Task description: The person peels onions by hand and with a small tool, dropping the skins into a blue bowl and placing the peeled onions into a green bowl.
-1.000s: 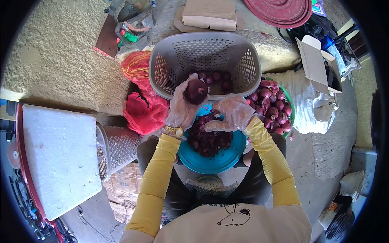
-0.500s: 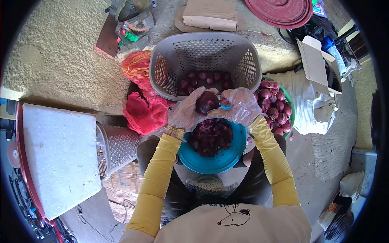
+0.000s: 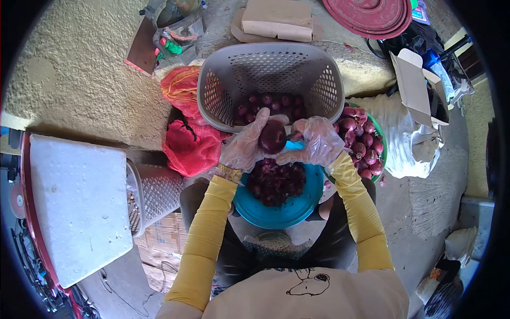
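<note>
In a clear plastic glove, my left hand (image 3: 245,144) is closed around a large red onion (image 3: 272,137). My right hand (image 3: 319,141), gloved the same way, grips a small blue-handled tool (image 3: 294,144) beside the onion; its blade or tip cannot be made out. Below both hands sits a blue basin (image 3: 249,211) holding a heap of dark onion skins (image 3: 276,186). Just beyond them stands a grey perforated basket (image 3: 271,59) with several red onions (image 3: 267,100) at its bottom. To the right, a green-rimmed basin (image 3: 383,139) is filled with unpeeled red onions (image 3: 366,143).
A red mesh sack (image 3: 191,146) slumps left of the basket. Further left are another perforated basket (image 3: 162,194) and a white foam board (image 3: 79,207). A white sack (image 3: 409,138) and an opened carton (image 3: 411,87) lie right. Behind are a flat cardboard box (image 3: 277,18) and red lid (image 3: 369,13).
The onion has turned slightly in my left hand. My right hand has shifted a little, and more of the blue handle shows. The whole view has moved marginally.
</note>
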Motion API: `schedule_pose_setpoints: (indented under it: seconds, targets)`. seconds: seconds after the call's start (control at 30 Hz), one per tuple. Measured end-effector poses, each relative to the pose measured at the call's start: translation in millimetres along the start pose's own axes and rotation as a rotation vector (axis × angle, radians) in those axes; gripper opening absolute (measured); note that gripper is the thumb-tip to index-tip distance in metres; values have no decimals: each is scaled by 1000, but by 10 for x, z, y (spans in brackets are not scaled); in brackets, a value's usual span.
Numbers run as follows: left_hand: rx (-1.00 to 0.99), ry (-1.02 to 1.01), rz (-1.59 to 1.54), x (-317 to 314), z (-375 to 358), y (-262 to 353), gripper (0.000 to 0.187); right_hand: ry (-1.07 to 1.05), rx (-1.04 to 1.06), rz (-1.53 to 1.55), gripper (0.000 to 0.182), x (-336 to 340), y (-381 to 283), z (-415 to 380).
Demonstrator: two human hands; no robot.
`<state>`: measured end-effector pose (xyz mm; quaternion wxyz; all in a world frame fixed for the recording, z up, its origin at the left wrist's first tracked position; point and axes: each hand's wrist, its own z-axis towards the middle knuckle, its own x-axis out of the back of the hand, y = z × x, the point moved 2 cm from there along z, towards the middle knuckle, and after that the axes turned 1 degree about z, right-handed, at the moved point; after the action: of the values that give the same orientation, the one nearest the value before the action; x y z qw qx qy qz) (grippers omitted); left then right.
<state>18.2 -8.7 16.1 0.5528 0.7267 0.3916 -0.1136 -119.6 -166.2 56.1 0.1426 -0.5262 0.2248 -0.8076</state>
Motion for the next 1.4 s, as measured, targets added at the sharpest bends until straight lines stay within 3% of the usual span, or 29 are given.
schedule_pose_setpoints:
  seconds: [0.07,0.23,0.33,0.4,0.53,0.6,0.63,0.8,0.9,0.97,1.1,1.17,1.33,1.4]
  targets:
    - [51,-3,40,148,35,-84,64,-197,32,-78,69,19,-47,39]
    - [208,100,224,-51,-122,32,62,-226,116,-78,71,-4,-16,4]
    - [175,-3,24,-6,-7,-92,62,-212,147,-127,73,-70,2,-23]
    - [121,-196,-124,14,52,-129,55,-164,182,-119,74,-116,13,-39]
    - [51,-127,-229,423,212,-400,57,-129,110,-168,75,-88,6,-12]
    - [-130,-162,314,718,329,-567,63,-142,80,-190,76,-65,-17,5]
    - [-130,-162,313,773,343,-598,63,-154,85,-186,75,-58,-27,9]
    - [-378,-218,878,892,334,-649,69,-175,96,-161,75,-82,-25,-19]
    - [-351,-199,925,867,280,-604,71,-191,103,-150,73,-97,-14,-8]
    - [-378,-189,940,809,254,-574,71,-57,247,-127,71,-126,-15,-11]
    - [-368,-177,937,815,290,-597,71,-66,237,-120,69,-117,-10,-25]
    - [-336,-180,912,799,286,-579,72,-182,168,-118,68,-134,30,-37]
    - [-252,-192,919,731,232,-512,74,-240,143,-187,68,-90,-71,-4]
    - [-375,-159,1007,612,104,-415,75,-252,139,-200,69,-89,-77,-5]
